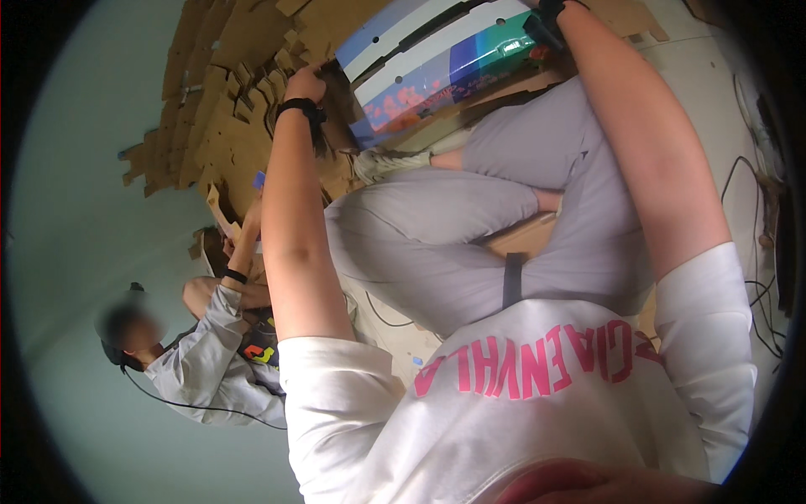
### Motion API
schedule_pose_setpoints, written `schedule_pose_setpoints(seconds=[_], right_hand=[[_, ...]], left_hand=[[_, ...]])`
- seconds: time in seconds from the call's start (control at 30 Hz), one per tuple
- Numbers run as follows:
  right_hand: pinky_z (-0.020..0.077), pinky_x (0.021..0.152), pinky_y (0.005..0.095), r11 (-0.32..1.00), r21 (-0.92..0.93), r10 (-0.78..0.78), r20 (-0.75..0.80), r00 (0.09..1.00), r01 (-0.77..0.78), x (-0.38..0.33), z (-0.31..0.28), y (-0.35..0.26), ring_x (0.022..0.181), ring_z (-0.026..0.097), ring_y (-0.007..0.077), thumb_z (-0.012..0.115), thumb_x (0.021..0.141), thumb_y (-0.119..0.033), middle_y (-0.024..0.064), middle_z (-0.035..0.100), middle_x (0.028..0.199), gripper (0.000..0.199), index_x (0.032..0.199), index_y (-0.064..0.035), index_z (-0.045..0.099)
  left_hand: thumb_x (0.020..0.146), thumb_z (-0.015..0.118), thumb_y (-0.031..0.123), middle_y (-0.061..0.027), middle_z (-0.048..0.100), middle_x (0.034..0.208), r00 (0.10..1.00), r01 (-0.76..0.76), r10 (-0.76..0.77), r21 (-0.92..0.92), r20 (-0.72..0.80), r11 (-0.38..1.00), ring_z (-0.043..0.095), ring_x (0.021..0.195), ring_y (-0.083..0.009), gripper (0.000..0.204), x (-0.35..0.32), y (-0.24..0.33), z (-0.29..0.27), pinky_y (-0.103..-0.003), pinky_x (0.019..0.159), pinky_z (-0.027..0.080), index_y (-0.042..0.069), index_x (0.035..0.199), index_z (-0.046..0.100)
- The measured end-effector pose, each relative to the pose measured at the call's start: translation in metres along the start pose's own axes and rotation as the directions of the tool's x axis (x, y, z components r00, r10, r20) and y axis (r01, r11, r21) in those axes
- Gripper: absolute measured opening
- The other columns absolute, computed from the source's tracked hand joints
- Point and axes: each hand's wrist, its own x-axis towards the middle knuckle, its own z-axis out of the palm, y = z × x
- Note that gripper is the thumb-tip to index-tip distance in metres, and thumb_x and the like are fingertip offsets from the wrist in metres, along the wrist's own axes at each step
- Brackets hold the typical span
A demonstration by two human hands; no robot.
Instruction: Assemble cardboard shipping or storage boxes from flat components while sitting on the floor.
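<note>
A printed cardboard box [495, 63], flattened-looking with white, blue, green and pink panels and dark slots, lies tilted in front of my crossed legs. My left hand [306, 82] is at its left end, fingers curled closed at the cardboard edge. Over the box's right end reaches my right arm, with a dark band [546, 29] round the wrist. That hand is mostly cut off by the upper edge of the picture, so its fingers are hidden. Beneath the box's near side, a brown cardboard edge [504, 99] shows.
Torn brown cardboard sheets [239, 134] pile up beyond my left hand. To my left sits another person [206, 353] in a light top, one hand near a cardboard piece [222, 210]. Black cables [760, 294] run along the floor at the right. A pale wall stands at the left.
</note>
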Motion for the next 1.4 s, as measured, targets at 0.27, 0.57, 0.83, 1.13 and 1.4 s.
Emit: schedule_pose_setpoints(seconds=[0.27,0.57,0.83,1.13,1.4], right_hand=[[0.0448,0.1,0.0504,0.998,-0.001,-0.056,0.0,0.998,0.056,0.004,0.002,0.002,0.116,0.062,0.0452,0.043,0.105,-0.032,0.0313,0.065,0.121,0.048,0.114,0.0087,0.066],[0.0452,0.099,0.0482,0.997,0.041,-0.06,0.058,0.997,0.058,0.01,0.003,0.002,0.116,0.062,0.0425,0.043,0.105,-0.033,0.0337,0.065,0.118,0.049,0.115,0.0098,0.065],[0.0453,0.101,0.0485,0.989,-0.063,-0.132,0.04,0.99,0.135,0.015,0.005,0.005,0.12,0.06,0.0422,0.042,0.107,-0.034,0.0294,0.063,0.127,0.052,0.127,0.0095,0.06],[0.0472,0.096,0.0492,0.998,-0.013,-0.055,0.017,0.998,0.055,0.019,-0.001,0.004,0.109,0.064,0.0456,0.044,0.106,-0.038,0.0323,0.068,0.11,0.054,0.114,0.0106,0.066],[0.0473,0.093,0.0495,0.999,0.01,-0.043,0.027,0.999,0.043,0.024,0.007,0.007,0.105,0.065,0.0454,0.044,0.106,-0.036,0.0312,0.069,0.105,0.051,0.111,0.01,0.067]], left_hand=[[0.09,0.05,0.007,-0.02,0.072,0.113,0.999,-0.01,0.007,0.079,0.04,0.997,0.071,0.101,-0.0344,0.046,0.004,-0.023,0.012,-0.043,0.091,0.057,0.025,0.126,0.072],[0.087,0.052,0.011,-0.024,0.071,0.109,0.974,-0.203,0.211,0.099,-0.082,0.974,0.067,0.107,-0.039,0.041,-0.007,-0.002,0.001,-0.046,0.097,0.053,0.023,0.117,0.077],[0.082,0.06,0.01,-0.0201,0.073,0.1,0.988,-0.154,0.153,-0.028,-0.034,0.988,0.07,0.1,-0.0362,0.026,-0.018,0.029,-0.031,-0.043,0.093,0.054,0.017,0.098,0.08],[0.086,0.064,0.005,-0.0312,0.063,0.117,0.975,-0.17,0.111,-0.325,-0.191,0.93,0.065,0.107,-0.0419,0.069,-0.045,-0.006,-0.033,-0.048,0.09,0.051,0.008,0.144,0.028],[0.088,0.062,-0.002,-0.0266,0.028,0.156,0.853,-0.515,0.371,-0.477,-0.366,0.712,0.044,0.135,-0.0336,0.107,-0.042,-0.04,0.011,-0.041,0.103,0.047,0.014,0.16,-0.016]])
